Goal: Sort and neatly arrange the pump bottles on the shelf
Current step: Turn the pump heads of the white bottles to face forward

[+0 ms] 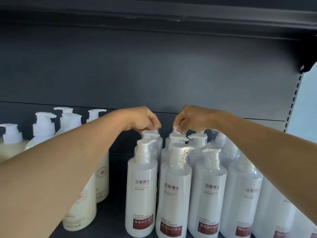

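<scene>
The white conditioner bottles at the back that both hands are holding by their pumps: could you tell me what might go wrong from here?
1. The left hand and right hand pinch only the wrapped pump tops, so the slick film could let a grip slip.
2. The white conditioner bottles stand tightly packed; moving the back ones may topple the front row.
3. The left forearm passes close over the cream bottles and could knock them.

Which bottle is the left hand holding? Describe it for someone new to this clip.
On the dark shelf, find the white shrink-wrapped conditioner bottles right of the cream ones. Take their leftmost column: it is the rearmost bottle, its pump pinched by the left hand.
</scene>
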The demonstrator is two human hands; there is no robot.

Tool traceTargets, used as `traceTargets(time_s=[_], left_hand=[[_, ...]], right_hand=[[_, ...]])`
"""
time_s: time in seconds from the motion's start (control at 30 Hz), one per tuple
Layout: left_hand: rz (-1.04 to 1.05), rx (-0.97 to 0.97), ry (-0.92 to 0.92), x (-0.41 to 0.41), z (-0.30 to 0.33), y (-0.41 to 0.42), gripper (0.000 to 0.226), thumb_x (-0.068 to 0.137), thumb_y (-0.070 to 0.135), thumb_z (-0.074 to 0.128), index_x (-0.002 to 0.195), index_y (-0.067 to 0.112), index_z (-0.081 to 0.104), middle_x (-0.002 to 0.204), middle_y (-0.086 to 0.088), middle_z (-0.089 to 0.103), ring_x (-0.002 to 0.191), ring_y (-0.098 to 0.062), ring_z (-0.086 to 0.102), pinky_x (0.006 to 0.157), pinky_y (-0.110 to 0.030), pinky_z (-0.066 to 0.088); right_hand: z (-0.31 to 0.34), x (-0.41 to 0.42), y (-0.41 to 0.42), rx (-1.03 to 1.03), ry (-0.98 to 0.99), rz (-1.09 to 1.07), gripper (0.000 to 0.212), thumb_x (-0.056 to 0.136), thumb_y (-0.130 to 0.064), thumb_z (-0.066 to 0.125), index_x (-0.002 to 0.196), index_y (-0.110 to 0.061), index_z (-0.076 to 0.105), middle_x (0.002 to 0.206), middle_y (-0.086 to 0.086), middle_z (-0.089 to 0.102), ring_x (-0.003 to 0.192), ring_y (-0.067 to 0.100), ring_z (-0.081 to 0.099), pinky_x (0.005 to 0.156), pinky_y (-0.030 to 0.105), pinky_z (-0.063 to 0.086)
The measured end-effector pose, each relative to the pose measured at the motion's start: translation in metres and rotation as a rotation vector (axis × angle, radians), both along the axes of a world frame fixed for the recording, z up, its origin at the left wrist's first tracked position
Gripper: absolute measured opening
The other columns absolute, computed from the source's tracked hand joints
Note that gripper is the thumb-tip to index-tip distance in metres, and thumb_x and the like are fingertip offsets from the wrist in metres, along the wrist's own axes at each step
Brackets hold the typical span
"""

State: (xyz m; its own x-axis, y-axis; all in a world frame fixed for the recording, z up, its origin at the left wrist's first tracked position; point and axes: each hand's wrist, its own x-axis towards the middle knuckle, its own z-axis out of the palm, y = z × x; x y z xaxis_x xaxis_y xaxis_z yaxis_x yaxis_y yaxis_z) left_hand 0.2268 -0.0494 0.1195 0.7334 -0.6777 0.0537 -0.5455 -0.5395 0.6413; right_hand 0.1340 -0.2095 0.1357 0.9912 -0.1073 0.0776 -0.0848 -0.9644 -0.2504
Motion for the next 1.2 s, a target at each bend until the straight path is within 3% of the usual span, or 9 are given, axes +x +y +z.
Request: traceTargets(time_s=[0.2,0.37,0.43,0.53,0.67,0.8,0.9,1.1,1.2], left_hand=[[0.001,-0.008,-0.017,-0.005,0.001,0.000,0.013,0.091,0.014,0.061,0.100,0.017,0.069,0.082,0.005,0.064,0.085,-0.013,0.057,0.071,-0.016,0.044],[0.026,-0.039,0.001,-0.006,-0.002,0.001,0.018,0.092,0.010,0.058,0.107,0.013,0.068,0.082,0.004,0.064,0.071,-0.008,0.057,0.046,-0.010,0.044],[0.039,-0.042,0.023,-0.007,-0.003,0.000,0.021,0.093,0.008,0.055,0.109,0.013,0.066,0.089,0.000,0.065,0.067,-0.008,0.055,0.043,-0.011,0.044],[0.063,-0.070,0.066,-0.012,-0.003,0.002,0.020,0.094,0.013,0.052,0.110,0.017,0.063,0.090,0.001,0.061,0.069,-0.010,0.052,0.055,-0.019,0.045],[0.098,-0.131,-0.071,-0.026,0.006,0.012,0.026,0.093,0.027,0.056,0.118,0.021,0.060,0.114,0.003,0.056,0.104,-0.014,0.049,0.087,-0.025,0.036],[0.087,-0.281,-0.204,-0.061,0.007,0.026,0.039,0.090,0.035,0.059,0.128,0.024,0.053,0.133,0.002,0.051,0.119,-0.016,0.049,0.095,-0.026,0.036],[0.108,-0.355,-0.368,-0.094,-0.013,0.037,0.058,0.086,0.041,0.062,0.137,0.025,0.040,0.143,-0.001,0.041,0.131,-0.016,0.039,0.100,-0.029,0.035],[0.193,-0.499,-0.426,-0.140,-0.082,0.055,0.125,0.055,0.055,0.079,0.149,0.023,0.004,0.154,-0.005,0.007,0.142,-0.022,0.008,0.113,-0.044,0.018],[0.293,-0.455,-0.440,-0.148,-0.119,0.056,0.140,0.045,0.059,0.080,0.149,0.023,-0.006,0.156,-0.008,-0.005,0.145,-0.025,0.000,0.114,-0.047,0.013]], right_hand=[[0.005,-0.004,0.005,-0.029,0.044,0.024,0.020,0.089,-0.016,0.062,0.108,-0.014,0.067,0.102,0.003,0.072,0.074,0.002,0.061,0.058,0.016,0.042],[0.003,-0.008,0.005,-0.021,0.034,0.008,0.020,0.089,-0.015,0.062,0.108,-0.013,0.068,0.102,0.000,0.072,0.070,0.002,0.059,0.048,0.009,0.039],[0.002,-0.010,0.006,-0.024,0.043,0.000,0.017,0.089,-0.015,0.060,0.104,-0.012,0.068,0.094,-0.001,0.069,0.067,0.006,0.054,0.053,0.012,0.039],[0.003,-0.018,0.008,-0.039,0.013,-0.026,0.023,0.093,-0.017,0.053,0.111,-0.011,0.065,0.102,0.002,0.066,0.086,0.015,0.056,0.072,0.023,0.043],[0.014,-0.044,0.004,0.021,-0.193,-0.088,0.026,0.094,-0.018,0.051,0.119,-0.017,0.060,0.123,0.000,0.059,0.117,0.021,0.052,0.104,0.032,0.038],[0.017,-0.090,0.001,0.037,-0.346,-0.145,0.023,0.091,-0.010,0.051,0.106,-0.019,0.066,0.106,-0.003,0.063,0.108,0.019,0.058,0.099,0.030,0.043],[0.006,-0.127,0.003,0.081,-0.346,-0.141,0.014,0.088,-0.019,0.060,0.099,-0.024,0.066,0.101,-0.006,0.068,0.102,0.017,0.062,0.095,0.034,0.049],[-0.027,-0.150,0.025,-0.018,-0.236,-0.125,0.032,0.089,-0.026,0.060,0.120,-0.019,0.058,0.119,-0.003,0.063,0.112,0.017,0.058,0.101,0.036,0.044],[-0.036,-0.144,0.033,-0.094,-0.246,-0.151,0.034,0.093,-0.023,0.053,0.126,-0.016,0.054,0.124,0.007,0.061,0.113,0.026,0.055,0.095,0.036,0.043]])
